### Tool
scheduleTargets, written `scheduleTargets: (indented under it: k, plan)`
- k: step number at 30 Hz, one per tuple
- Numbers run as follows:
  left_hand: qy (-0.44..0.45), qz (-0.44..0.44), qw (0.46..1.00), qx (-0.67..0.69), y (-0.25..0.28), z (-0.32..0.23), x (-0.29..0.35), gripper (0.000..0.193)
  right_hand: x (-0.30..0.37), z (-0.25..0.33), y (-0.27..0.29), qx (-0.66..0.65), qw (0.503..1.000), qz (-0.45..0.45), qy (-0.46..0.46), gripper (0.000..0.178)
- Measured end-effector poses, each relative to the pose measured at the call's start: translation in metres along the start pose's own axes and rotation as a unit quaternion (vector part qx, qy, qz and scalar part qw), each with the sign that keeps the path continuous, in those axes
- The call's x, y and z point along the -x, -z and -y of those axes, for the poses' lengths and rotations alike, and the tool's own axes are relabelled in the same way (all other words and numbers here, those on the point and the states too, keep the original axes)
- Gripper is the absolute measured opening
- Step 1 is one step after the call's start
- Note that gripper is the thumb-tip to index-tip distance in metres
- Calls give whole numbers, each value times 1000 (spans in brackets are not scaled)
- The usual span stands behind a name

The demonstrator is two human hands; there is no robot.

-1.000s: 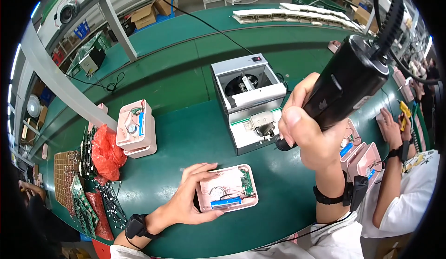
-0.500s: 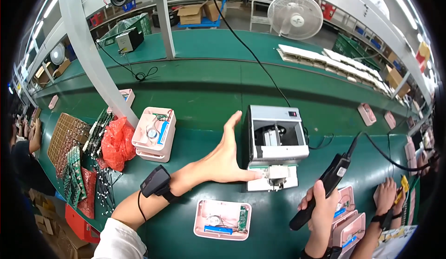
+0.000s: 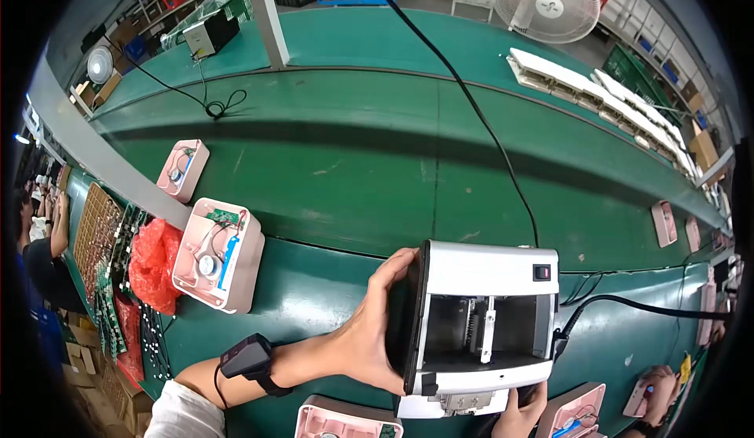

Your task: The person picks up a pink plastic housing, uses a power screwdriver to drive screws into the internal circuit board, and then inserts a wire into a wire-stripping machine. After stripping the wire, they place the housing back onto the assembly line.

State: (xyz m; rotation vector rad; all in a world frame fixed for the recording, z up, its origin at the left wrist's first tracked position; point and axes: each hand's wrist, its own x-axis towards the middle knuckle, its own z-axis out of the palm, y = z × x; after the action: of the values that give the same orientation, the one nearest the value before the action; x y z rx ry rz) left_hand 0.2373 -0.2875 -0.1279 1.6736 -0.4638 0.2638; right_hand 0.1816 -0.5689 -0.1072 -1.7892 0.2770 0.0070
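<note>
My left hand (image 3: pixel 365 340) is wrapped round the left side of a silver-and-black screw feeder (image 3: pixel 487 379), its fingers at the upper left edge and its thumb low by the front. The feeder's open top shows a dark hopper with a metal rail. My right hand (image 3: pixel 521 416) is closed below the feeder's front right corner. It holds a black corded electric screwdriver (image 3: pixel 561 345), mostly hidden behind the feeder; its cable end shows beside the right wall. A pink case (image 3: pixel 345 408) with parts inside lies at the near edge, partly cut off.
Stacked pink cases (image 3: pixel 250 281) with wired parts stand at left, beside a red plastic bag (image 3: pixel 154 269) and circuit boards. Another pink case (image 3: pixel 573 406) lies near right. A co-worker's hand (image 3: pixel 664 391) is beyond it. A black cable (image 3: pixel 479 108) runs up from the feeder.
My left hand has closed round the feeder's side, and the feeder looks larger and nearer. My right hand with the screwdriver has gone in behind the feeder's front corner. The view has shifted.
</note>
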Motion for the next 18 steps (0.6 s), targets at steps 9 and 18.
scheduleTargets:
  k: [9, 18]
  plan:
    - [-13, -2, 1000, 3, 2, -2, 0, 150, 11, -9, 13, 80, 996, -12, -26, 39]
    - [-14, 16, 1000, 6, 4, 3, -1, 150, 7, -4, 6, 84, 996, -23, 16, 36]
